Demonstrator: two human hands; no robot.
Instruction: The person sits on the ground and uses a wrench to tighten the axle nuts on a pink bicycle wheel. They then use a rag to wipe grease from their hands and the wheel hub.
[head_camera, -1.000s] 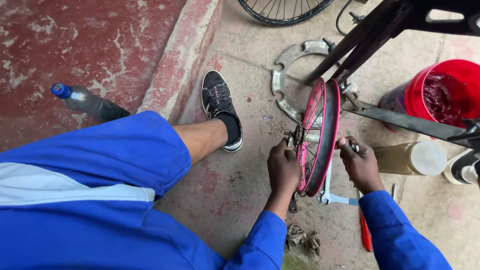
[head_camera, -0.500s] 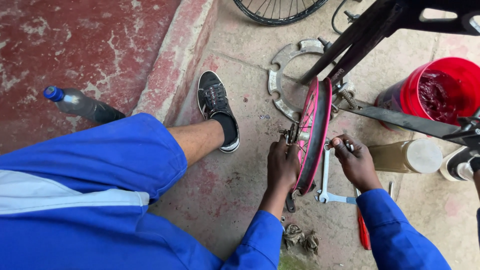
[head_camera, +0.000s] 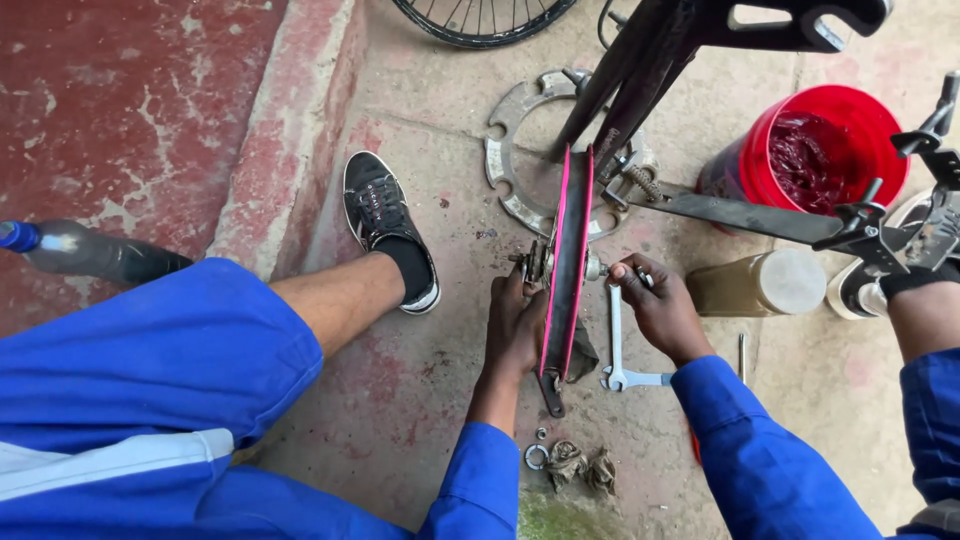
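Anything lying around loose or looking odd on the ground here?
Yes. A washer and greasy rags lie loose on the concrete below the left hand, and a spanner lies flat by the right hand, beside the pink-rimmed wheel.

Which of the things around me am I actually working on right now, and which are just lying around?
In use:
small pink-rimmed wheel
left hand at its axle
right hand at the axle's other side
spanner under the right hand

Lying about:
red bucket
plastic bottle
metal ring plate
rags
tan jar

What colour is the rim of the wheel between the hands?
Pink, with a black tyre; the wheel shows clearly in the head view.
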